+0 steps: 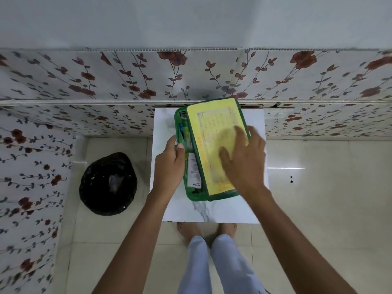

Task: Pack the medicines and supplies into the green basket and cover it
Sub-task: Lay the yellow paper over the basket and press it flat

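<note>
The green basket (192,193) stands on a small white marble-patterned table (176,211). A yellow printed cover with a green rim (212,132) lies over most of the basket, shifted right, so a strip along the left stays uncovered. In that strip I see a white medicine box (194,172) and green and blue tubes (184,132). My left hand (169,164) grips the basket's left rim. My right hand (244,160) rests flat on the cover with fingers spread, blurred by motion.
A black-lined waste bin (108,184) stands on the tiled floor left of the table. A floral-papered wall (127,81) runs right behind the table. My bare feet (186,229) are at the table's near edge.
</note>
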